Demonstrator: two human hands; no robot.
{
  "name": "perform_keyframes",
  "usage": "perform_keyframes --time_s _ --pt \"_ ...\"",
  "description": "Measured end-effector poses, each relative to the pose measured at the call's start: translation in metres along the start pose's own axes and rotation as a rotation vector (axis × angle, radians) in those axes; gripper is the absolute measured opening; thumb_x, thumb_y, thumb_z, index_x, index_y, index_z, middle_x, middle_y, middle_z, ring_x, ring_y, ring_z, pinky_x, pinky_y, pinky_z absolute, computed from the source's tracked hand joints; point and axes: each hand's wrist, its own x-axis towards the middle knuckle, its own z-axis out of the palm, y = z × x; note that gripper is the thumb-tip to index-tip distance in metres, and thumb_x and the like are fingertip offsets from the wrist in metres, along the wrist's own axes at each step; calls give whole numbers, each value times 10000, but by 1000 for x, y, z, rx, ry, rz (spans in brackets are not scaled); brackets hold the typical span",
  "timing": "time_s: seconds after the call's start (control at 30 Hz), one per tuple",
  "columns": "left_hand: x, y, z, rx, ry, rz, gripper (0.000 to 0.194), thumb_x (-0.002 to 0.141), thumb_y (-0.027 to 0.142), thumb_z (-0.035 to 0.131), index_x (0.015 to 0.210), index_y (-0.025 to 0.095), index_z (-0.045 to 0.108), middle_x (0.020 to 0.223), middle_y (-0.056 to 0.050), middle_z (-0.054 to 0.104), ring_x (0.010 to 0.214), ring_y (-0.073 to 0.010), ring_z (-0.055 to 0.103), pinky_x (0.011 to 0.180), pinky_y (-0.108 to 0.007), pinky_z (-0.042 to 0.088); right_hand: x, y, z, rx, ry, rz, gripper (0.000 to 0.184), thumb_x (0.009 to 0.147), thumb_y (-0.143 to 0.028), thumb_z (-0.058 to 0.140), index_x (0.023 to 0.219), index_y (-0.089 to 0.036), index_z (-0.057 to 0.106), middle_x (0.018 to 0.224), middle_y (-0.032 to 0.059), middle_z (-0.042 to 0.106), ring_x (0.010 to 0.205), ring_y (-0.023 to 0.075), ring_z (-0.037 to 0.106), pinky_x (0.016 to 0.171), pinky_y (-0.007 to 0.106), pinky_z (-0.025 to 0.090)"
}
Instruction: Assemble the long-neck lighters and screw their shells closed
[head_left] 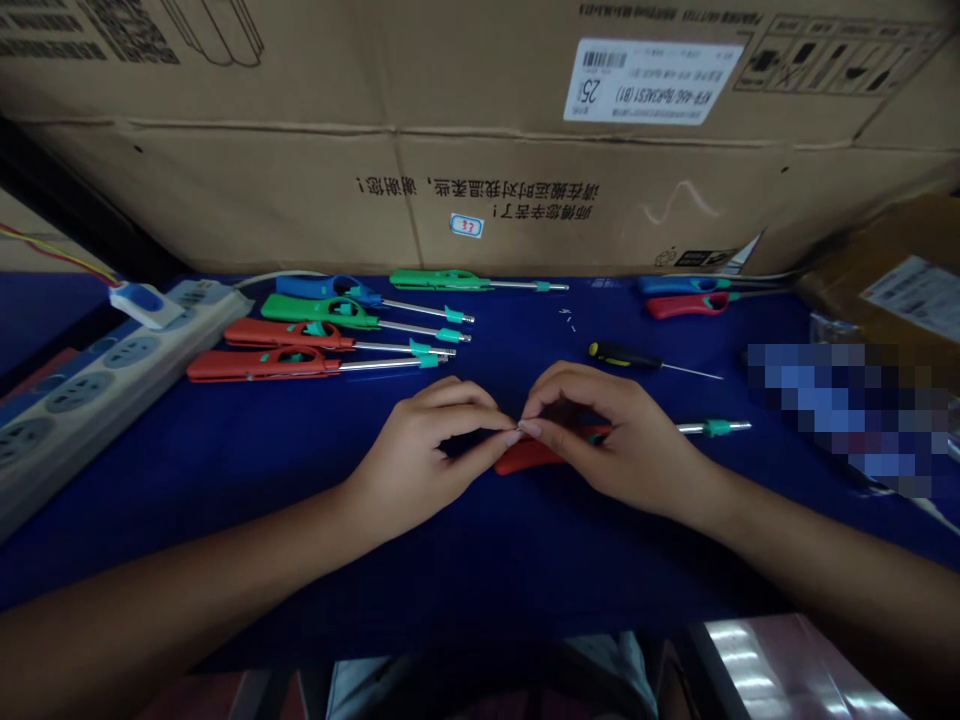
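My left hand (pixel 431 440) and my right hand (pixel 619 435) meet at the middle of the table, fingertips pinched together. Between them is something tiny that I cannot make out. Under my right hand lies a red gas lighter (pixel 525 457), its metal tube pointing right with a green tape band near the tip; my hand hides its middle. Just beyond my right hand rests a black and yellow screwdriver (pixel 626 355). A few small white bits (pixel 570 320) lie farther back on the blue table.
Several lighters lie at the left, including a blue one (pixel 330 290) and an orange-red one (pixel 262 365). Behind them is another green lighter (pixel 435 280). A power strip (pixel 112 370) runs along the left. At the back stands a large cardboard box (pixel 300 200). More lighters (pixel 686 303) lie back right.
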Motion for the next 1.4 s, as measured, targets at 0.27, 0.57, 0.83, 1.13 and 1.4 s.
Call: perform_keyframes --time_s 0.27,0.57,0.83,1.13,1.4 --pt "3 -1 -2 -175 -13 -94 65 885 161 733 873 206 779 846 -23 766 784 -145 690 751 -275 566 1 3 0 30 63 -187 50 929 -196 680 955 -217 716 937 42 701 845 151 674 743 289 549" --pt "3 -3 -6 30 -135 -76 294 764 230 793 1050 209 727 1022 -54 722 944 -205 670 894 -366 529 1 6 3 21 -5 -100 91 926 -138 641 925 -207 700 935 43 688 822 148 657 712 279 529" --pt "4 -11 -4 137 -236 -96 167 771 307 791 914 229 754 933 -21 700 853 -189 601 826 -358 470 0 16 10 38 -94 -119 142 921 -99 631 951 -212 713 941 32 660 841 132 657 733 255 533" --pt "4 -11 -4 135 -253 -124 172 774 317 792 916 232 744 933 -14 705 866 -195 583 842 -360 446 1 15 13 -14 -100 -127 142 920 -105 629 937 -222 710 922 23 649 801 129 643 697 259 542" --pt "4 -10 -4 137 -263 -131 167 776 317 789 907 226 739 926 -11 700 869 -197 581 835 -359 436 1 16 13 -50 -100 -160 129 937 -109 611 944 -206 696 931 33 638 835 133 642 711 260 534"
